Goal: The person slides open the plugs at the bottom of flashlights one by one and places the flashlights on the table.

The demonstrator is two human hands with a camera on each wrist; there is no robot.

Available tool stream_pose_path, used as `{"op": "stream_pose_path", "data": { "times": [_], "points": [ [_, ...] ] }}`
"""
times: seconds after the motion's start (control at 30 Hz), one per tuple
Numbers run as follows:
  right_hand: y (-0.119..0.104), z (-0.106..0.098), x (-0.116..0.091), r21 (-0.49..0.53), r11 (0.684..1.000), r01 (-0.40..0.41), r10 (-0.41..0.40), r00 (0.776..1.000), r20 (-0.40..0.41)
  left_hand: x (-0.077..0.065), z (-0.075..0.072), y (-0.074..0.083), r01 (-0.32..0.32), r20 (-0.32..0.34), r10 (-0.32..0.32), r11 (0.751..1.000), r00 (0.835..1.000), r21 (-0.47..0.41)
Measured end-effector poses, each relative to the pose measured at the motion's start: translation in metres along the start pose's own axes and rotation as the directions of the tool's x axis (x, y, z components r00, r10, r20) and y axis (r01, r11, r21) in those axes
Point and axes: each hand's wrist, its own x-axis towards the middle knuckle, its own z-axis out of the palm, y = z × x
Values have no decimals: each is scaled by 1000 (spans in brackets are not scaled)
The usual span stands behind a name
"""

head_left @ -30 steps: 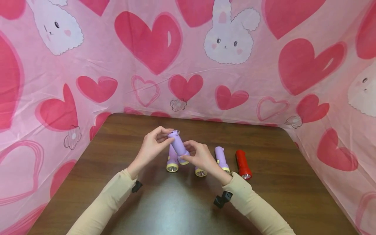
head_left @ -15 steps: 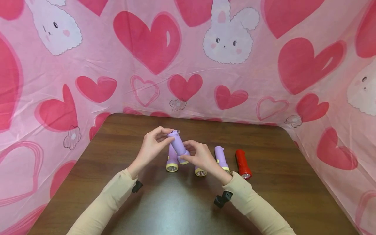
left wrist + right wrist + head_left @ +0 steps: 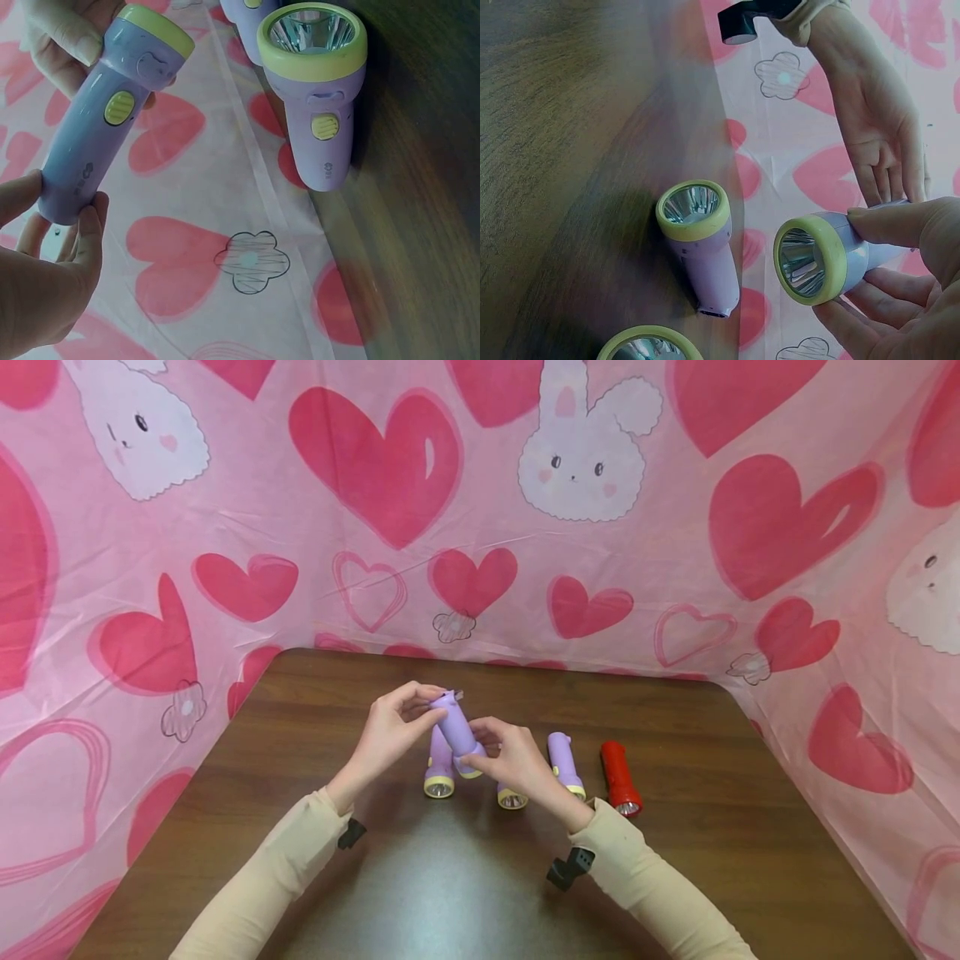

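Both hands hold a purple flashlight (image 3: 456, 727) with a yellow rim, raised above the table and tilted. My left hand (image 3: 390, 727) pinches its tail end, where a small clear piece sticks out at the top. Its head is gripped between the thumb and fingers of my right hand (image 3: 517, 760). The left wrist view shows the yellow switch (image 3: 119, 108) on its side; the right wrist view shows its reflector (image 3: 801, 262). Just behind it on the table lies another purple flashlight (image 3: 439, 768). A third purple flashlight (image 3: 513, 798) is mostly hidden by my right hand.
Right of my right hand lie one more purple flashlight (image 3: 562, 760) and a red flashlight (image 3: 619, 777), both with heads towards me. The brown wooden table (image 3: 337, 693) meets a pink cloth (image 3: 480, 543) with hearts and rabbits at the back and sides.
The tail of the held flashlight has shifted very slightly right, and the clear piece there shows a little more. Both hands stay nearly still; the other flashlights have not moved.
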Motion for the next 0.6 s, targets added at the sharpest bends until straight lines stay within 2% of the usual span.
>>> {"op": "stream_pose_path", "data": {
  "times": [0.6],
  "points": [
    [0, 0, -1, 6, 1000, 4, -4, 1000, -10, 1, 1, 2, -37, 19, 37, 998, 999, 41]
  ]
}}
